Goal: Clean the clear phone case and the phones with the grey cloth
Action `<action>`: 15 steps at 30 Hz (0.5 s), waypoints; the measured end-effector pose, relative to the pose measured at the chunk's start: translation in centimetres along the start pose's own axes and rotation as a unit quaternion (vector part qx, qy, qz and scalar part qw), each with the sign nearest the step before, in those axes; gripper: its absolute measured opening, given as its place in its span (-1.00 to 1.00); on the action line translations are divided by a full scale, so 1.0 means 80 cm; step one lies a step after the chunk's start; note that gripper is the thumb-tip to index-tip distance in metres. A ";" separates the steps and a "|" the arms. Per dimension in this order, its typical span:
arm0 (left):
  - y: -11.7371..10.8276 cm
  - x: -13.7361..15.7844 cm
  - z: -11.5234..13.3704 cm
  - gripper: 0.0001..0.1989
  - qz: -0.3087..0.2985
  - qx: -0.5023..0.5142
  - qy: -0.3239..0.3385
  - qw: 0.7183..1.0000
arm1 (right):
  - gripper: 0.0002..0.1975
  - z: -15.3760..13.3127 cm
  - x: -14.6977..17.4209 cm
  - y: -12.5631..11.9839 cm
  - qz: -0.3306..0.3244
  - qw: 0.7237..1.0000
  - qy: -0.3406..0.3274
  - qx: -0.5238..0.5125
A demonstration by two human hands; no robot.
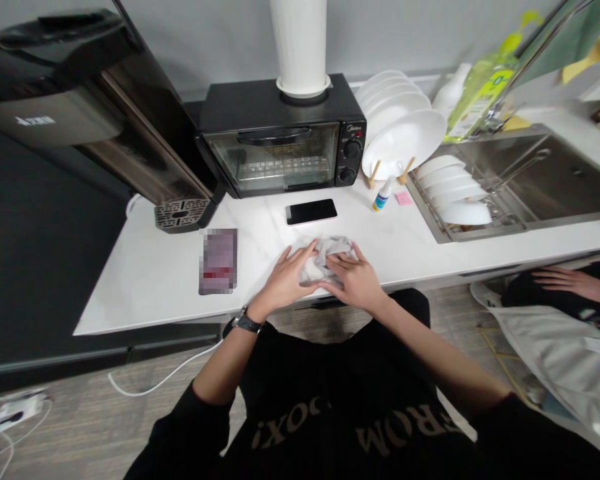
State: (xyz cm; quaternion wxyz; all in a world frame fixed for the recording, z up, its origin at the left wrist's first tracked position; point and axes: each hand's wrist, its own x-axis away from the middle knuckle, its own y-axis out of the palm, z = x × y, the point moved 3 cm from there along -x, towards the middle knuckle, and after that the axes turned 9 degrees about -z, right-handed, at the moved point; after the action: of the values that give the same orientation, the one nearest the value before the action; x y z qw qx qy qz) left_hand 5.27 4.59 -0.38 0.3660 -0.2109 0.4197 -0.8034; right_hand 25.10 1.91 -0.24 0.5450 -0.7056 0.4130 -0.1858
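A crumpled grey-white cloth (325, 257) lies bunched on the white countertop near its front edge. My left hand (290, 280) holds its left side, with the fingers along the far edge and the thumb close to the front. From the right, my right hand (355, 279) grips the cloth, its fingers pressed into the folds. Both thumbs come near each other at the front. Just beyond the cloth is a phone (311, 212) with a dark screen. A small spray bottle (383, 195) with a blue and yellow label stands farther right, beside a pink sticky note (403, 199).
A black toaster oven (280, 137) stands at the back, bearing a white cylindrical container (301, 47). Left are a drink machine (183, 210) and a blurred purple item (220, 260). Right are racked plates (405, 143), a sink (555, 170) with bowls, and another person's hand (575, 283).
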 end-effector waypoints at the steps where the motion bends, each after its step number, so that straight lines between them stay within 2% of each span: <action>1: 0.001 0.000 -0.001 0.06 0.000 -0.001 0.002 1.000 | -0.50 -0.015 -0.007 0.007 -0.004 1.000 -0.022 -0.022; 3: 0.002 0.000 -0.003 0.09 0.005 -0.002 0.003 1.000 | -0.53 -0.035 -0.011 0.015 -0.018 0.996 -0.060 -0.063; 5: 0.002 0.000 -0.002 0.10 0.012 0.000 0.000 1.000 | -0.60 -0.030 0.000 0.011 -0.033 0.993 -0.076 -0.087; 7: 0.002 0.001 0.001 0.11 0.013 0.001 -0.003 1.000 | -0.66 -0.003 0.021 -0.004 -0.038 0.993 -0.071 -0.084; 10: 0.000 0.000 0.006 0.09 0.007 0.001 -0.010 1.000 | -0.67 0.048 0.047 -0.030 -0.012 0.999 -0.026 -0.037; 12: -0.001 -0.001 0.007 0.07 0.003 0.002 -0.013 1.000 | -0.67 0.064 0.049 -0.036 0.008 1.000 0.009 0.001; 15: -0.001 -0.001 0.006 0.05 -0.005 0.005 -0.011 1.000 | -0.56 0.036 0.025 -0.018 0.013 1.000 0.015 0.021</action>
State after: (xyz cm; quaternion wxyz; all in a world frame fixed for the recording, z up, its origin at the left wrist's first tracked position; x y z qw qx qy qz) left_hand 5.63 4.44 -0.03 0.3675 -0.2203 0.4107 -0.8048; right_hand 28.92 2.21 -0.24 0.5560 -0.6855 0.4263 -0.1980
